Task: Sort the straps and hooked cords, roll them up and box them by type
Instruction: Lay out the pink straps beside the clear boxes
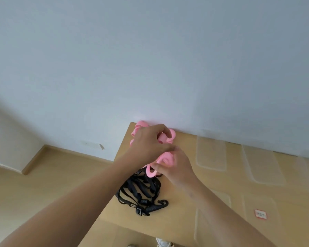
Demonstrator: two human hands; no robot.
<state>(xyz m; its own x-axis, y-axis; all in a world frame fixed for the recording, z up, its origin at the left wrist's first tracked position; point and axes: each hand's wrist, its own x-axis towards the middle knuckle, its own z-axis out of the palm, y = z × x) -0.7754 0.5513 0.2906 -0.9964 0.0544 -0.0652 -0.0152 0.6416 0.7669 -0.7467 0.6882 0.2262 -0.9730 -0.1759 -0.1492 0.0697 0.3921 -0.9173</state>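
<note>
A loose bundle of pink straps point(165, 158) lies at the far left corner of the wooden table point(182, 184), against the wall. My left hand point(150, 145) reaches over it, its fingers curled round a pink loop near the wall. My right hand point(175, 168) pinches another pink loop at the bundle's near side. Just in front of the pink bundle sits a tangled heap of black hooked cords point(141, 191), with a black hook point(161, 205) sticking out at its near right. Part of the pink bundle is hidden under my hands.
Clear plastic boxes or lids point(210, 154) point(262, 166) stand on the table to the right, along the wall; more clear plastic point(212, 216) lies nearer me. A small red-edged label point(260, 214) is stuck on the tabletop. The table's left edge drops to the floor point(43, 184).
</note>
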